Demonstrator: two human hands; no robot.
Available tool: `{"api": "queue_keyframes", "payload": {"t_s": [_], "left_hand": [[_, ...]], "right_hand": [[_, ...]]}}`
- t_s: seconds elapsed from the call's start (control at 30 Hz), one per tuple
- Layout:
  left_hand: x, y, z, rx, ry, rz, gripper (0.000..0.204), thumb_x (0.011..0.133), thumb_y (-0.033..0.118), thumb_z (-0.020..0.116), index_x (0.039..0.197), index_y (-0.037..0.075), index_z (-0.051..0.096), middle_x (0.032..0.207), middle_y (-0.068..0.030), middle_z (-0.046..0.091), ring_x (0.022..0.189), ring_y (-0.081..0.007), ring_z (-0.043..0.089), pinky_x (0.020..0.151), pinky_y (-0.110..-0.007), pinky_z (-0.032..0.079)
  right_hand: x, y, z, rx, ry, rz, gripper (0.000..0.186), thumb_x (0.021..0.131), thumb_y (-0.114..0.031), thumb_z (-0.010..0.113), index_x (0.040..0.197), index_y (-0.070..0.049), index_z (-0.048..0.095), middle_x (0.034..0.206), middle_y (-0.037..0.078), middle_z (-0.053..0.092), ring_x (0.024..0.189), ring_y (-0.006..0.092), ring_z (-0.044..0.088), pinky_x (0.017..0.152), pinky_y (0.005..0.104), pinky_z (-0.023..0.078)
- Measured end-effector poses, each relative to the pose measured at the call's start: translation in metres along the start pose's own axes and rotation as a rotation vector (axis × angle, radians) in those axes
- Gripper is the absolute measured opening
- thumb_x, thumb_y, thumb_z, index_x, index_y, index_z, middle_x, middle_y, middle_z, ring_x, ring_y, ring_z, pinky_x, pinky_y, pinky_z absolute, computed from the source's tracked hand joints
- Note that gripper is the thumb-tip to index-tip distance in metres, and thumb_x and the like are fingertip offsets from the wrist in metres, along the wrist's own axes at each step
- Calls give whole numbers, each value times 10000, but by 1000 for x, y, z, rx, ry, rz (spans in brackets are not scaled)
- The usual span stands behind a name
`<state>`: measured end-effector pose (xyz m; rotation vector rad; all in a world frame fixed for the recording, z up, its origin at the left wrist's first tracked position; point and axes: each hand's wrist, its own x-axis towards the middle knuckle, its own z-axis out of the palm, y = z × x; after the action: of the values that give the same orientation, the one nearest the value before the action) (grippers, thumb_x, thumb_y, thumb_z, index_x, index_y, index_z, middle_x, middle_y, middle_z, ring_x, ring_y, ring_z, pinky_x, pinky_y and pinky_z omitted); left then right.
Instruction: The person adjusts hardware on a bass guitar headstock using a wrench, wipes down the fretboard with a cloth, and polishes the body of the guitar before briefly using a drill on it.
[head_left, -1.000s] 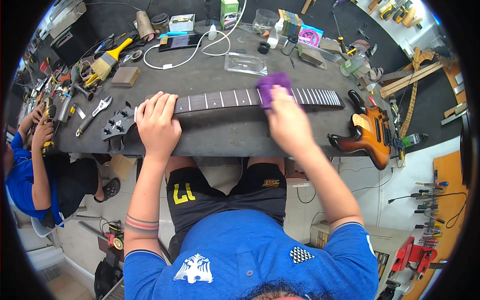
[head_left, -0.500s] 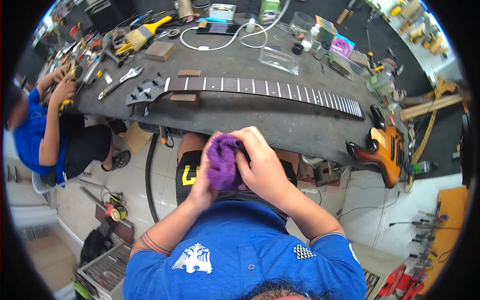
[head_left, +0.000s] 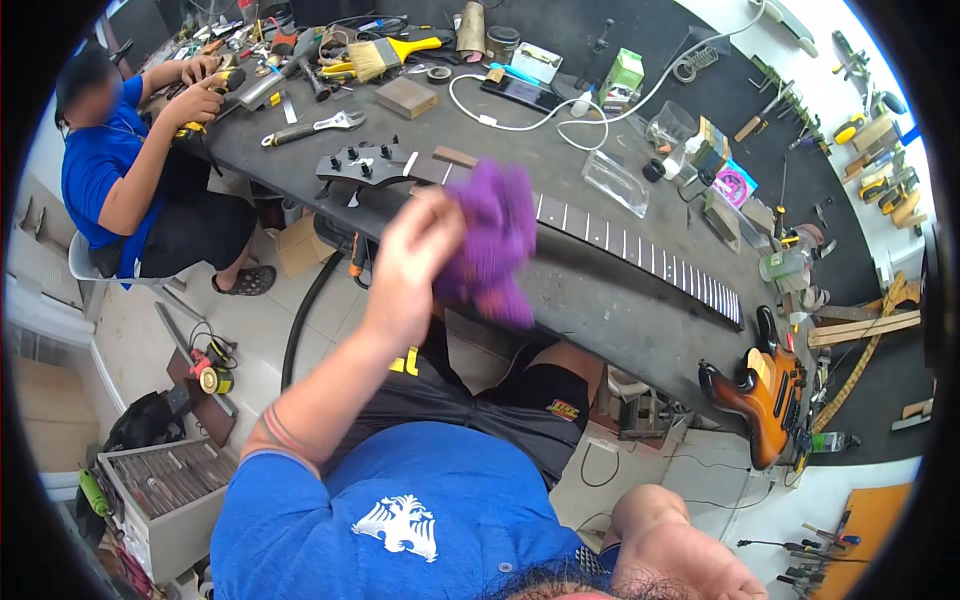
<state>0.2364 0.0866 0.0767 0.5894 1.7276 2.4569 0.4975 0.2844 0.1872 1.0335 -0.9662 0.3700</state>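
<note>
My left hand (head_left: 420, 240) grips a bunched purple cloth (head_left: 490, 230), raised in front of the bench edge and blurred by motion. Behind the cloth, a dark guitar neck (head_left: 640, 255) with fret lines and a black headstock (head_left: 360, 165) lies on the dark workbench (head_left: 535, 155), a wooden block (head_left: 455, 155) beside it; the cloth hides part of the neck. My right hand (head_left: 685, 560) is low at the bottom right near my body, palm up with fingers loosely bent and holding nothing. A sunburst guitar body (head_left: 765, 400) lies at the bench's right end.
A person in a blue shirt (head_left: 120, 180) sits at the left, hands on a yellow-black tool. Along the bench lie a wrench (head_left: 310, 130), brush (head_left: 390, 55), white cable and containers. Below are a hose, a red-handled tool (head_left: 205, 370) and a drawer unit (head_left: 170, 495).
My left hand has lifted the cloth up toward the headstock. My right hand has let go of it and moved down to the right. The view has turned, shifting the bench.
</note>
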Motion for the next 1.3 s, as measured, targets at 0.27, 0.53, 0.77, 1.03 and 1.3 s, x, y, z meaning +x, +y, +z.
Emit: {"api": "queue_keyframes", "payload": {"t_s": [0.27,0.53,0.77,1.03,1.3], "left_hand": [[161,28,-35,1253,381,744,536,1060,232,710,1536,4,618,1510,-270,640,1416,-422,596,1222,-482,450],[-2,-56,5,870,-588,814,210,874,60,845,1054,81,739,893,-53,722,772,-271,707,691,-393,575],[4,-80,-2,790,-501,537,276,1019,239,775,873,51,636,782,-120,605,741,-372,658,657,-477,521],[22,-77,8,614,-381,61,296,1050,-51,569,1283,42,726,892,-103,693,797,-205,694,788,-321,562],[26,-86,11,549,-376,0,113,1073,53,727,1166,-4,753,934,-17,697,817,-93,618,732,-264,502]], "right_hand": [[10,7,35,246,197,115,366,1005,-232,712,1260,29,700,1293,188,679,1288,422,541,1103,524,389],[-6,12,24,115,69,91,353,1044,-284,679,1262,-7,697,1299,165,663,1215,361,568,1052,511,427],[-57,-22,13,-99,-94,918,146,1008,-260,705,902,-164,680,816,37,667,787,239,667,701,448,537],[-156,-14,-18,194,-738,1710,574,894,189,562,1407,-60,628,1360,194,654,938,337,723,861,430,620],[-112,44,-111,-518,-909,1159,455,729,138,642,1116,-82,738,1139,103,731,1123,357,686,1006,476,559]]}}
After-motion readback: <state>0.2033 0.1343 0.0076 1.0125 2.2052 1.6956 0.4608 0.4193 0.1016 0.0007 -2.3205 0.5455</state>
